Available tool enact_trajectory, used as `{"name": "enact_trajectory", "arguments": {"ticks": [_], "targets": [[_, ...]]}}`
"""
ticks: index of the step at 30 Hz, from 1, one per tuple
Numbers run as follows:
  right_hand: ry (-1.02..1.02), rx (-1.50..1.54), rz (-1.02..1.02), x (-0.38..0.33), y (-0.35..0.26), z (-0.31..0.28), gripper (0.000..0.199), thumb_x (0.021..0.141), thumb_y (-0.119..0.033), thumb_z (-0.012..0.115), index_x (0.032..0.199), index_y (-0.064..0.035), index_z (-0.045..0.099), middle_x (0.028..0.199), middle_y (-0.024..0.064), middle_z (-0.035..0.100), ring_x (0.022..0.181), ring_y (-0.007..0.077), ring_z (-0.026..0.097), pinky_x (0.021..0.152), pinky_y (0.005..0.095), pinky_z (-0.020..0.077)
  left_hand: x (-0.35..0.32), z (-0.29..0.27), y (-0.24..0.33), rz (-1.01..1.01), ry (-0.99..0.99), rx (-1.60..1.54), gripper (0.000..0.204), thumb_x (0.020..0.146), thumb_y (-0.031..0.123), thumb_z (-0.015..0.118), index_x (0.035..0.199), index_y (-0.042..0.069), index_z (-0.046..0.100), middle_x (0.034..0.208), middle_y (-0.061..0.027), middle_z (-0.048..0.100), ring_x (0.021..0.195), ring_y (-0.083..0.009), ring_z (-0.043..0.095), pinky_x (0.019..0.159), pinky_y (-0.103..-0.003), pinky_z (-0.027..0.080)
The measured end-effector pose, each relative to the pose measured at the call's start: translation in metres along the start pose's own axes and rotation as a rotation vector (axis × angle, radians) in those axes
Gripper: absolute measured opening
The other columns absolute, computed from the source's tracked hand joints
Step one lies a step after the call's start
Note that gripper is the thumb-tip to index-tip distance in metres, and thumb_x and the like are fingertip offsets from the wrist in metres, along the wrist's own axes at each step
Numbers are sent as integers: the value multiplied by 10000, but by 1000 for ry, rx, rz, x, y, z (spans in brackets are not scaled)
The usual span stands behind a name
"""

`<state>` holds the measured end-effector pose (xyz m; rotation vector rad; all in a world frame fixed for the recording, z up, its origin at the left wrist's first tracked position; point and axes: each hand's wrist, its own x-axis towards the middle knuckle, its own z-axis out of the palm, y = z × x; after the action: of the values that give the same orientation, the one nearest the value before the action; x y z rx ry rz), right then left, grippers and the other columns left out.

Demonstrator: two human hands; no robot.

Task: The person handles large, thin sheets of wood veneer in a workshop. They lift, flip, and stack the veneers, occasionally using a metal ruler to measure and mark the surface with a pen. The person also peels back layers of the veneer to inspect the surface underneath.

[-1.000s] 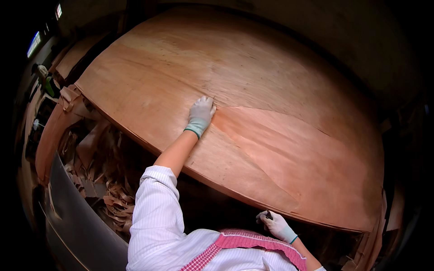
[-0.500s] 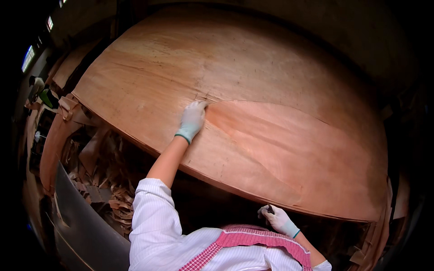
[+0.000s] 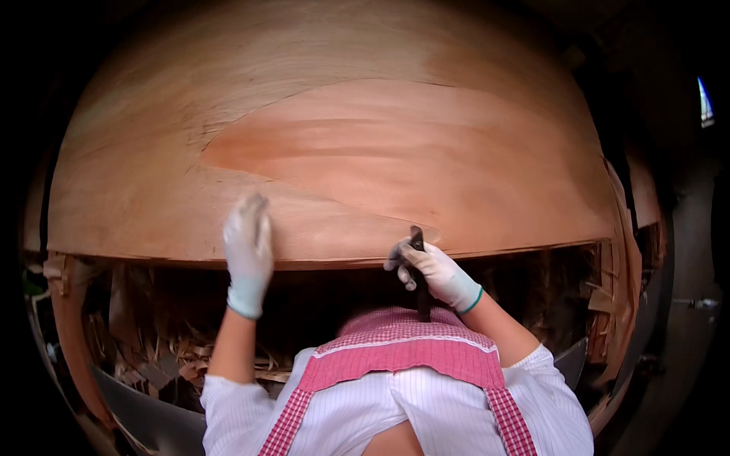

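Observation:
A broad stack of thin wood veneer sheets (image 3: pixel 137 190) lies in front of me, with a pinkish, pointed area of veneer (image 3: pixel 380 144) showing in the paler top surface. Over the near left part of the stack, my left hand (image 3: pixel 249 251) in a white glove is stretched out, slightly blurred, with nothing in it. By the near edge, right of the middle, my gloved right hand (image 3: pixel 441 277) is closed around a slim dark hand tool (image 3: pixel 423 292). The tool points up and down between my body and the sheets; its exact kind is not clear.
Torn veneer scraps (image 3: pixel 182 353) fill the dark space below the stack's near edge at left. Bent veneer strips (image 3: pixel 620 266) hang at the right corner. A dark curved panel (image 3: pixel 152 414) stands at the lower left.
My view has turned, so the stack now lies squarer before me. My left hand has come back from the pointed patch's tip toward the near edge. The right hand, with the tool, has risen to the edge.

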<state>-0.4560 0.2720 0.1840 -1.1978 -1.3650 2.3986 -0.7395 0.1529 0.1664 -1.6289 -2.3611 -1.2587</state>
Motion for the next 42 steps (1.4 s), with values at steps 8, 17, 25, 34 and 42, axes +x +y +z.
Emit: {"name": "enact_trajectory", "arguments": {"ticks": [8, 17, 25, 34, 42], "targets": [[-33, -71, -12, -2, -1, -4, 286, 983, -302, 472, 934, -38, 572, 805, 22, 553, 626, 70, 489, 565, 213, 430, -58, 4, 13, 20, -269, 131, 229, 875, 71, 562, 1092, 10, 598, 1193, -169, 577, 1136, -345, 522, 969, -423, 396], [226, 221, -58, -10, 36, -22, 225, 981, -249, 482, 987, -40, 563, 897, 52, 607, 681, 72, 535, 586, 212, 473, -25, 24, 70, 60, -299, -194, 197, 887, 9, 526, 1058, -37, 611, 1119, -176, 615, 1055, -322, 575, 932, -374, 437], [1066, 376, -313, -76, 61, -188, 211, 894, -261, 593, 916, -62, 530, 767, 37, 607, 476, 51, 389, 396, 208, 319, -48, 66, 112, -334, -807, -551, 192, 926, 59, 513, 1062, -37, 609, 1008, -103, 625, 910, -172, 590, 836, -293, 469], [1166, 429, -297, -115, 71, -347, 298, 872, -363, 626, 842, -82, 532, 674, 48, 592, 421, 82, 389, 369, 247, 322, -112, 40, -56, -1049, 2, -1132, 339, 932, 250, 551, 1128, -26, 538, 1044, -140, 577, 937, -273, 535, 802, -377, 455], [1341, -263, -186, -104, 70, -413, 445, 845, -447, 639, 671, -43, 576, 516, 18, 480, 427, 132, 425, 416, 307, 340, -65, 44, 22, -1132, 193, -844, 722, 942, 311, 548, 1469, 9, 158, 1515, -216, 148, 1387, -363, 227, 1121, -433, 292]]}}
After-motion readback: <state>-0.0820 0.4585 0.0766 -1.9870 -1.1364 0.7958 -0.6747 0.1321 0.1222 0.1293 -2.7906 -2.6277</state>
